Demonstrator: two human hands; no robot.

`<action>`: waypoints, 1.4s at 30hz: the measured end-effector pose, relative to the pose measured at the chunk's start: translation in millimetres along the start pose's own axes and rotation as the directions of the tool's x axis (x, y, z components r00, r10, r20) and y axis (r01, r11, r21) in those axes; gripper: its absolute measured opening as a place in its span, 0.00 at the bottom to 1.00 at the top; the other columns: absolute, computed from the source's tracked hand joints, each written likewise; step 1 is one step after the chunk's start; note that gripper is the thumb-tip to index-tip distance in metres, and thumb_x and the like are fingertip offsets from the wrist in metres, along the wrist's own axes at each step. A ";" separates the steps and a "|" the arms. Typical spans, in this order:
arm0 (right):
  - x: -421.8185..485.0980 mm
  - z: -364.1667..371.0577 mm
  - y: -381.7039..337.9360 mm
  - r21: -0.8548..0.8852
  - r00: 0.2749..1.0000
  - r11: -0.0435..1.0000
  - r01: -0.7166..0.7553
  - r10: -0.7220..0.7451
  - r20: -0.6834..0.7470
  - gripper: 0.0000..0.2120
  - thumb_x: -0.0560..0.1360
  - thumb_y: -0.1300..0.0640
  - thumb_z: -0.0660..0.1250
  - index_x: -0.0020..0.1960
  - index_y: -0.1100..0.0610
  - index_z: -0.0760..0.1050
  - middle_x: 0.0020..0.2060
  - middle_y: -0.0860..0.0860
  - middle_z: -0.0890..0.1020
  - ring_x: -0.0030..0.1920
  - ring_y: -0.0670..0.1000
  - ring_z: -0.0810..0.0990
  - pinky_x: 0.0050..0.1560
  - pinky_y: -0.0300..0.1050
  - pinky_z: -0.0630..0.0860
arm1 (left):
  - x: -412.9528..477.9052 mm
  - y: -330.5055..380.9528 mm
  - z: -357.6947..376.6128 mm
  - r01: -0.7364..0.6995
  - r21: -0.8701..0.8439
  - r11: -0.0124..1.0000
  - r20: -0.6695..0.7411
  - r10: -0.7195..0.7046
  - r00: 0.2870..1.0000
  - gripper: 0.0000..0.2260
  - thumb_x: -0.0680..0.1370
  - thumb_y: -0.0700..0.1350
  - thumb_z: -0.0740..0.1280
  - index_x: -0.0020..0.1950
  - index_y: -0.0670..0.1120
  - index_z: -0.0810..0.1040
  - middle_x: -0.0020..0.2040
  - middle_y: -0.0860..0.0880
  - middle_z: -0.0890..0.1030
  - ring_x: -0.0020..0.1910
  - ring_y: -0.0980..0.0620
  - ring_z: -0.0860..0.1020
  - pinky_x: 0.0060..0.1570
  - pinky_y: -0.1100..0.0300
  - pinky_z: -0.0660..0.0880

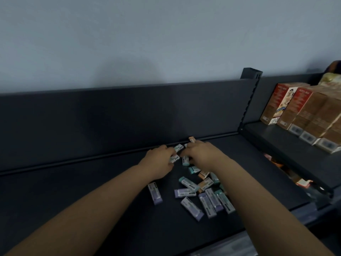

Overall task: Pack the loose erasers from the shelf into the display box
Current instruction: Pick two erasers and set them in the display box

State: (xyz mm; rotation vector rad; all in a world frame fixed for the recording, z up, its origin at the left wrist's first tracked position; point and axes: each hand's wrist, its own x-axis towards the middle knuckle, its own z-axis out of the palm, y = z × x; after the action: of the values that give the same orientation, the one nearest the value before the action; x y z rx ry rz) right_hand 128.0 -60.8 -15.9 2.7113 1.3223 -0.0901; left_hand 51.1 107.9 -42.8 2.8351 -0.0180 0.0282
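Several loose erasers (191,193) in purple, teal and orange sleeves lie scattered on the dark shelf (73,191). My left hand (160,159) reaches to the back of the shelf, its fingers closed around teal erasers (178,148). Right beside it, my right hand (201,152) is closed on erasers too, with an orange eraser (191,139) sticking out above its fingers. One purple eraser (155,193) lies apart by my left forearm. No display box is in view.
The shelf's upright back panel (110,115) stands just behind my hands. A slotted post (249,100) divides this shelf from the one on the right, which holds red and brown product boxes (302,111). More goods show on a lower shelf (299,182).
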 end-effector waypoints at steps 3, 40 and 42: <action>2.4 1.3 0.0 0.019 1.000 1.000 0.022 -0.022 0.013 0.19 0.78 0.62 0.62 0.66 0.47 0.72 0.63 0.51 0.74 0.64 0.57 0.71 0.54 0.52 0.71 | -3.3 -3.9 -4.6 0.001 -0.050 0.999 0.037 0.001 0.999 0.14 0.77 0.54 0.65 0.61 0.51 0.73 0.52 0.49 0.78 0.47 0.52 0.75 0.46 0.56 0.73; 47.8 -59.3 -181.5 0.324 0.940 0.898 0.297 -0.216 -0.263 0.14 0.76 0.52 0.68 0.61 0.50 0.77 0.50 0.48 0.76 0.49 0.47 0.77 0.54 0.46 0.75 | -164.1 -177.7 -117.3 -0.006 0.279 0.960 -0.183 0.059 0.981 0.16 0.82 0.48 0.58 0.70 0.52 0.71 0.62 0.51 0.70 0.59 0.51 0.68 0.59 0.56 0.64; 59.5 -67.7 -216.3 0.330 0.922 0.880 0.341 -0.244 -0.302 0.15 0.76 0.52 0.67 0.62 0.49 0.77 0.50 0.47 0.76 0.49 0.47 0.77 0.54 0.46 0.76 | -188.0 -201.4 -132.9 0.023 0.300 0.954 -0.202 0.040 0.979 0.17 0.81 0.49 0.58 0.70 0.53 0.70 0.62 0.51 0.70 0.58 0.51 0.68 0.56 0.57 0.63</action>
State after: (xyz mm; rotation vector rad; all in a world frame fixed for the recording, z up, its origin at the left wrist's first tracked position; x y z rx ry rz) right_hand -5.9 126.7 26.4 2.8726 1.9793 -0.0288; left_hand -136.1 341.8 19.2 3.1211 0.0217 0.3570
